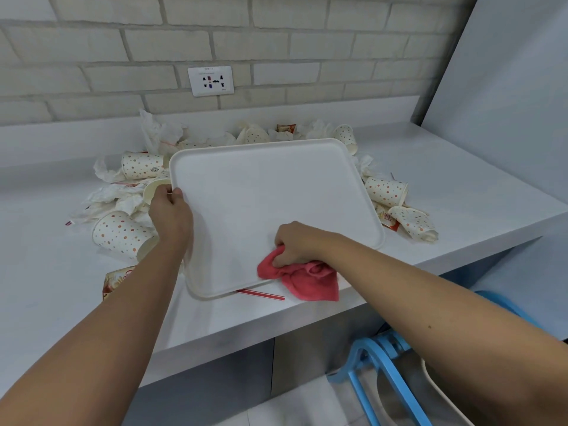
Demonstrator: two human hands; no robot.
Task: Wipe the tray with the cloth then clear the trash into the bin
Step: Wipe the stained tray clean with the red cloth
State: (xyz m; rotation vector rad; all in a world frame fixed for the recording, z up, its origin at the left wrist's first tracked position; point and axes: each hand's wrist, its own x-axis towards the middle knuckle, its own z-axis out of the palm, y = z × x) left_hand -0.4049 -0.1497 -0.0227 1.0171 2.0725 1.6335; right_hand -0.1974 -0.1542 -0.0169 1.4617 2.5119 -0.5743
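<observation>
Left hand grips the stiff, light-looking white plastic tray by its rim while right hand bunches the soft red cloth, likely easy to drag.

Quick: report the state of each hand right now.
Left hand: grips the left rim of the tray.
Right hand: grips the red cloth.

Left arm: bare left hand and forearm, uncovered to the frame edge.
Right arm: bare right hand and forearm, likewise uncovered.
Markings: one small dark spot on right forearm.
</observation>
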